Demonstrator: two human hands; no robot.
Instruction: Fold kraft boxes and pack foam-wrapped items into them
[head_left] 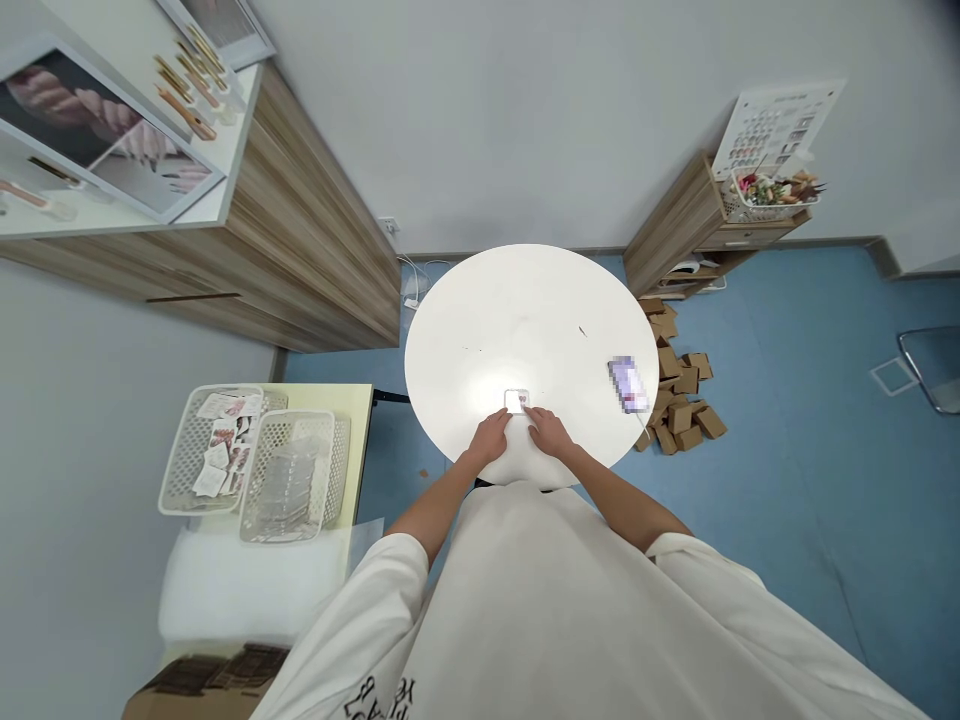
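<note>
A small, flat clear plastic box (514,402) with a reddish printed card inside lies near the front edge of the round white table (517,300). My left hand (490,437) is at its near left corner, fingers together and closed on the edge. At the near right corner my right hand (550,433) has its fingertips on the box in the same way. Between my wrists a white, soft-looking sheet (523,458) covers the table's front edge; whether my fingers also pinch it, I cannot tell.
A phone (628,384) with a cable lies on the table's right side. Small brown cardboard boxes (679,410) are heaped on the floor. On a left side table stand a basket (174,455) of printed cards, a basket (328,470) of clear boxes, and a white roll (240,590).
</note>
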